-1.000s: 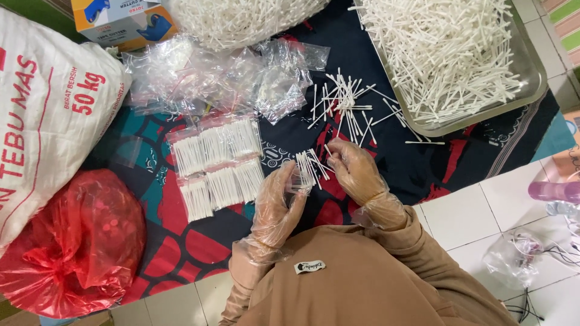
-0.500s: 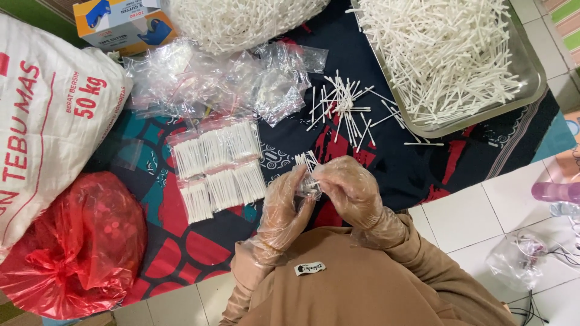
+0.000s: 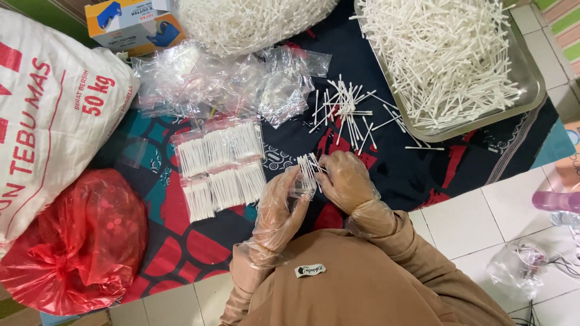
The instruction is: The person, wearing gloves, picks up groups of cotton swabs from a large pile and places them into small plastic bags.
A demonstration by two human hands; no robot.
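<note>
Both hands wear thin clear plastic gloves. My left hand (image 3: 279, 204) holds a small clear plastic bag (image 3: 302, 188) upright. My right hand (image 3: 344, 180) pinches a bundle of white cotton swabs (image 3: 307, 165) whose lower ends sit in the bag's mouth. Just beyond my hands lies a loose scatter of swabs (image 3: 344, 111) on the dark patterned cloth (image 3: 423, 169). To the left lie several filled packets of swabs (image 3: 220, 169) in two rows.
A metal tray (image 3: 525, 78) heaped with swabs sits at the far right. Empty clear bags (image 3: 223, 81) are piled at the far middle, behind them another swab heap (image 3: 254, 21). A white sack (image 3: 51, 115), a red plastic bag (image 3: 72, 238) and a cardboard box (image 3: 130, 24) stand left.
My right hand has come from the loose swabs to my left hand and pushed the bundle down into the bag. My hands are now closer together.
</note>
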